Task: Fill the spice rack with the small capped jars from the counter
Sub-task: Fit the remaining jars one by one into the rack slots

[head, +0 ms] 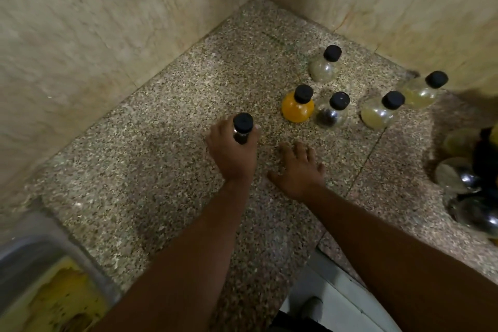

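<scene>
My left hand (pixel 231 152) is closed around a small black-capped jar (pixel 242 127) with dark contents, upright on the speckled counter (pixel 161 143). My right hand (pixel 297 170) rests flat beside it, fingers spread, holding nothing. Beyond the hands stand several more round glass jars with black caps: an orange one (pixel 297 106), a dark one (pixel 331 114), a pale yellow one (pixel 377 114), another yellowish one (pixel 420 93) and a clear one (pixel 322 67) at the back. At the right edge a dark spice rack (pixel 482 167), cut off by the frame, holds several jars (pixel 452 175).
Beige tiled walls (pixel 134 35) meet in a corner behind the jars. A steel sink (pixel 32 259) with a yellow item in it lies at the lower left. The counter's front edge runs at the bottom, with a white cabinet front (pixel 336 302) below.
</scene>
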`<state>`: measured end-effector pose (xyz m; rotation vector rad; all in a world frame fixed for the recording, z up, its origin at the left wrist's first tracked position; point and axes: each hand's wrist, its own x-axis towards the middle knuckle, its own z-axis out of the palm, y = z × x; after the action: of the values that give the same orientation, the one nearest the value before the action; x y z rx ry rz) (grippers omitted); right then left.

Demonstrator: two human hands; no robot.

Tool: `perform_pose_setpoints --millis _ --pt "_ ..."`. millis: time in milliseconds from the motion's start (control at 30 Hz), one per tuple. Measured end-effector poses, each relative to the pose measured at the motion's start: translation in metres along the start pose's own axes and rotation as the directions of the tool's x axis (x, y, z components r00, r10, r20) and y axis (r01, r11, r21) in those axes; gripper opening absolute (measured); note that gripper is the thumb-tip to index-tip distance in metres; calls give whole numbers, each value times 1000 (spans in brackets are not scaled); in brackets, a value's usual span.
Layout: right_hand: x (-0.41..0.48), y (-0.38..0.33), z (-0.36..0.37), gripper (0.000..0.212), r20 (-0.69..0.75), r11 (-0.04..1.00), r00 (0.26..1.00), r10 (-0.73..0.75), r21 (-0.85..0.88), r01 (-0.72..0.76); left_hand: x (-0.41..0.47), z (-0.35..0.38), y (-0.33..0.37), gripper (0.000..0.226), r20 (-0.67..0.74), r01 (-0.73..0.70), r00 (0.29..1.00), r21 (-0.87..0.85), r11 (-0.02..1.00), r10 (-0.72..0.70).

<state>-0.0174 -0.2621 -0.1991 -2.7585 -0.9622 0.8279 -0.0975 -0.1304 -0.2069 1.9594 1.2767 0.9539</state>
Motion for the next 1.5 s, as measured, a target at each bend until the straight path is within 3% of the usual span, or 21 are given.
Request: perform_pose_setpoints --millis 133,267,467,700,967,1100,1333,1400,1500 --pt "-8 12 -9 77 -103 977 995 -5 213 27 -15 1 15 48 53 -88 995 -46 995 90" --pt "-25 33 -29 60 -231 928 968 101 372 -8 -35 7 43 46 144 -159 975 -88 983 170" --pt "-65 89 -60 38 -361 746 856 371 665 -43 -81 24 103 41 323 -263 881 -275 925 346" --pt "-123 161 -93 23 -410 598 718 562 801 -11 -143 47 171 36 445 -330 748 -395 857 493" --pt "-208 261 -112 42 -355 347 540 764 930 120 -229 66 259 41 501 -405 557 -533 743 663" --pt "-231 293 -129 38 -255 155 545 799 962 223 -251 74 288 47 503 -449 494 -550 704 709" --pt "-241 325 -159 28 -53 -227 648 760 912 341 -270 79 327 50 586 -482 368 -544 687 722" --pt "-236 333 -160 23 -22 -294 687 726 894 339 -272 84 332 53 608 -505 353 -517 691 712" --pt "-233 342 -160 16 -11 -302 722 692 904 303 -277 91 341 59 636 -546 342 -464 698 691"
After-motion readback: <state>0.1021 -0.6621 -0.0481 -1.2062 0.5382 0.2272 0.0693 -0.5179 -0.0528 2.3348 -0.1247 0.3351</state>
